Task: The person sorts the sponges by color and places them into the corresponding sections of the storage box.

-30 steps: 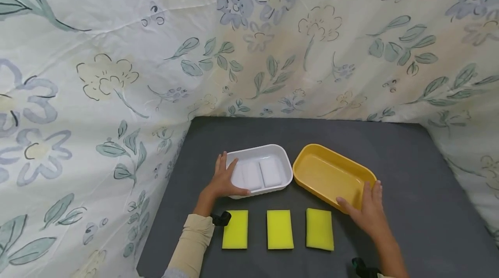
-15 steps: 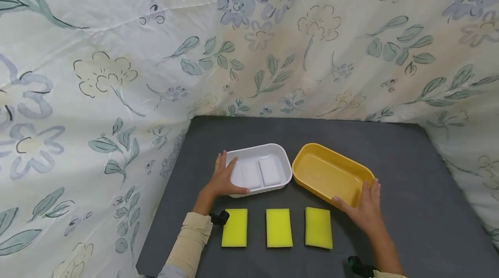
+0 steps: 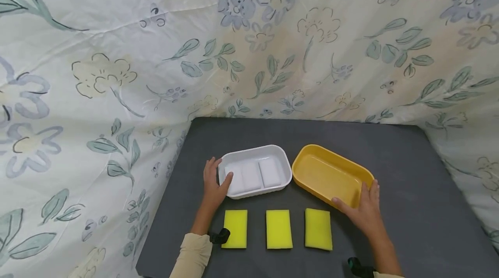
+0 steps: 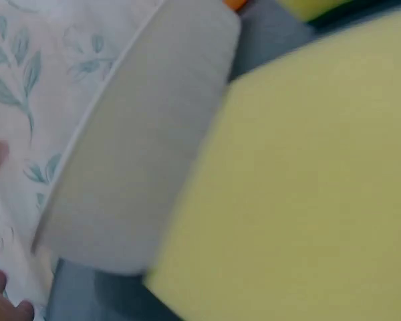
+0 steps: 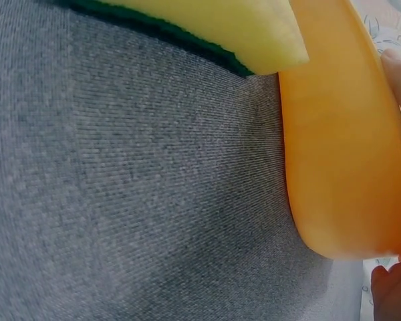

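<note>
Table (image 3: 421,208), dark grey | floral cloth (image 3: 269,92) behind | white tray (image 3: 255,192), yellow tray (image 3: 329,175)

A small table nook, screened with cloth, is shown, though whether it is set up in a home or a studio cannot be told. It is marked out by wrinkled floral-printed cloth (image 3: 265,79), hung beyond and to the outer sides of the left hand (image 3: 213,188) and right hand (image 3: 366,208), and by a dark grey, fabric-textured tabletop (image 3: 413,169) beneath them. A household note is lent by plastic trays, white (image 3: 253,161) and yellow (image 3: 331,172), between the hands and by yellow scouring sponges (image 3: 279,229) nearer the wearer.
</note>
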Demonstrator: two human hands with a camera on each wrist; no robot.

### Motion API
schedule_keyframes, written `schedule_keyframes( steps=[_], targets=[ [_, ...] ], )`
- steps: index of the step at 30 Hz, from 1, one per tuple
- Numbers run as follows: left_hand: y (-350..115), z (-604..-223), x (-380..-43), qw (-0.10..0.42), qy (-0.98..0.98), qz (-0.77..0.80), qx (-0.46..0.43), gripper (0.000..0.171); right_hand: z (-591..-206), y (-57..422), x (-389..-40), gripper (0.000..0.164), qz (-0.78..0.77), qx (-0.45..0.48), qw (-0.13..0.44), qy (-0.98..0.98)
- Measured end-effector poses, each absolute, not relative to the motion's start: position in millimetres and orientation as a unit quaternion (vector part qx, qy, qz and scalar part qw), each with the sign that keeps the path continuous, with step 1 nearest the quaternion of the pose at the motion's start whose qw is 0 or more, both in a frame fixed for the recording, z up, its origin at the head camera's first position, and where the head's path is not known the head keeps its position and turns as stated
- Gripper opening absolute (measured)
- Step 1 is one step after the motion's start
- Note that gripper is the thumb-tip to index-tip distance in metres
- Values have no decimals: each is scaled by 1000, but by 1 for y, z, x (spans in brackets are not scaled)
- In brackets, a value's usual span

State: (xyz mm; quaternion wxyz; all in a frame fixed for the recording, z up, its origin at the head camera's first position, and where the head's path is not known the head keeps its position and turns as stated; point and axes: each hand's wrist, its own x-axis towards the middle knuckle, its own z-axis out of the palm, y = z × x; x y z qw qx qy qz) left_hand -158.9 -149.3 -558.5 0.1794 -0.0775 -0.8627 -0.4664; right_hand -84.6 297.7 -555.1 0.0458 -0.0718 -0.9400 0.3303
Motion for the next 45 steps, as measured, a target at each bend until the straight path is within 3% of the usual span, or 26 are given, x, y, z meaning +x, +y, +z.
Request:
schedule_keyframes(
  steps=[4,12,19,25,28,34,41,45],
  targets=[
    [-154,-569,-129,165,-859,-484,-36,53,-555,297,-85,109,329,-77,43,-940],
    [-158,-571,-81,65,-872,-485,-1,78,-554,296,-86,108,328,-85,38,-940],
    [-155,-561,-59,-94,-917,-365,-128,82,-556,296,-85,108,328,-89,36,-940],
    [-149,-549,-51,-184,-923,-288,-178,114,-556,295,-86,107,327,-90,37,-940],
    [-144,-546,-50,-192,-929,-252,-193,120,-556,295,-86,106,330,-88,38,-939],
    [-139,-552,-48,-131,-940,-219,-227,109,-555,297,-86,104,331,-90,33,-939],
    [-128,-540,-47,-170,-915,-256,-260,99,-556,297,-86,103,336,-89,24,-937],
    [-124,-536,-49,-158,-911,-256,-281,97,-556,298,-86,103,339,-89,28,-936]
  ],
)
